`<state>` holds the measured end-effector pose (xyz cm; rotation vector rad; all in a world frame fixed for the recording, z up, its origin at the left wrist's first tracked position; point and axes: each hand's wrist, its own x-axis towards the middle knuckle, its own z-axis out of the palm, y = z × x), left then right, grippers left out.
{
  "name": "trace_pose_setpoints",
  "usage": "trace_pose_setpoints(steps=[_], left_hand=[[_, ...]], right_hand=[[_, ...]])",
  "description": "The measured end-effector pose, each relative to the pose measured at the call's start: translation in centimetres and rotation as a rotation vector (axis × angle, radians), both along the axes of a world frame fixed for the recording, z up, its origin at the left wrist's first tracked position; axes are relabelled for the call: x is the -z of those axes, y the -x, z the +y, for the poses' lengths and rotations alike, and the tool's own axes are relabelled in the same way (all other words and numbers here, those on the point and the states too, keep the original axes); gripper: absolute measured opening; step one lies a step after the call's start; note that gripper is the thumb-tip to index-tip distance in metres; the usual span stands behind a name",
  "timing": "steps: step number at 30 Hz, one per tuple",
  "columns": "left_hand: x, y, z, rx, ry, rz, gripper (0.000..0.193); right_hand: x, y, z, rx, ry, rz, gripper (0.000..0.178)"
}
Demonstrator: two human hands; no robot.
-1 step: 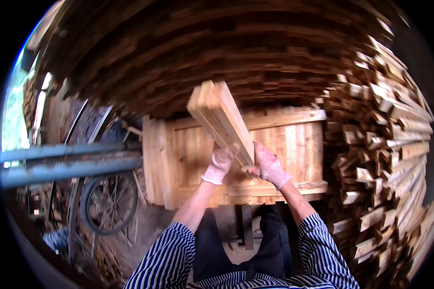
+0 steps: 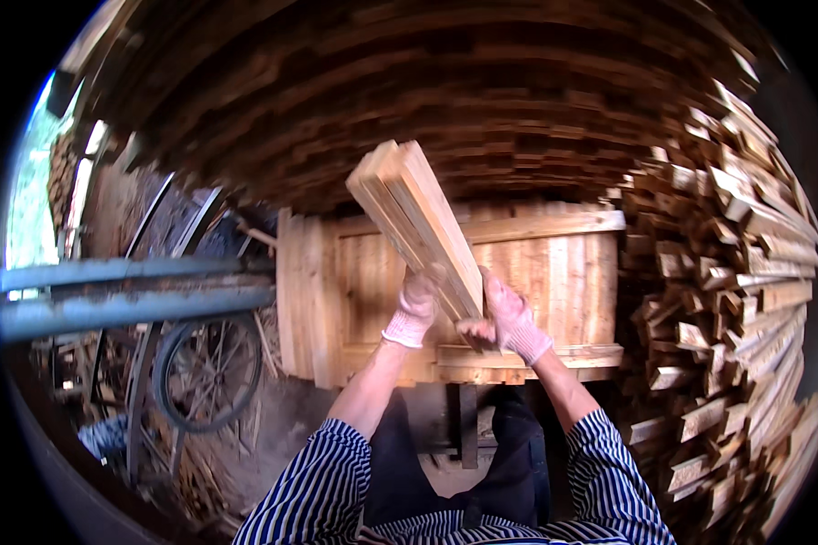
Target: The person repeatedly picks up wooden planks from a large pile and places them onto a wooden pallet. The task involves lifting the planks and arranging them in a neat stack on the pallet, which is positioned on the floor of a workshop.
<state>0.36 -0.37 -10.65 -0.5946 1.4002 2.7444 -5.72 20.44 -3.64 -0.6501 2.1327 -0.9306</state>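
Observation:
A bundle of long pale wooden strips (image 2: pixel 420 222) is held at a slant, its far end up and to the left. My left hand (image 2: pixel 415 309), in a pinkish work glove with a white cuff, presses against the left side of the bundle's near end; its fingers are slightly blurred. On the right side, my right hand (image 2: pixel 513 320), in a matching glove, closes round the same end with its fingertips curled under. Beneath both hands lies a bench top of light wooden boards (image 2: pixel 568 286) with raised battens along its long edges.
Stacked timber (image 2: pixel 409 100) fills the far side. At right rises a tall pile of wooden strips (image 2: pixel 718 309) with ends jutting out. Blue metal rails (image 2: pixel 136 312) reach the bench's left end, above a spoked wheel (image 2: pixel 209 372). Wood scraps (image 2: pixel 195 477) litter the ground at lower left.
The bundle's far end has shifted slightly left and farther away, with both hands still on its near end. The bench sits slightly farther right in the view.

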Motion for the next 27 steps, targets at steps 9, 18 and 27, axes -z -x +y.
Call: trace_pose_setpoints(steps=[9,18,27], left_hand=[[0.3,-6.5,-12.4,-0.125,-0.205,-0.553,0.102],[7.7,-13.8,-35.6,-0.128,-0.232,-0.661,0.107],[11.2,-15.8,-38.6,-0.186,-0.209,-0.747,0.084]], right_hand=[[7.1,-13.6,-16.1,0.471,0.266,-0.176,0.099],[17.5,-12.2,-27.4,0.668,-0.45,0.124,0.086],[16.2,-15.7,-35.5,0.685,-0.216,0.27,0.079]])
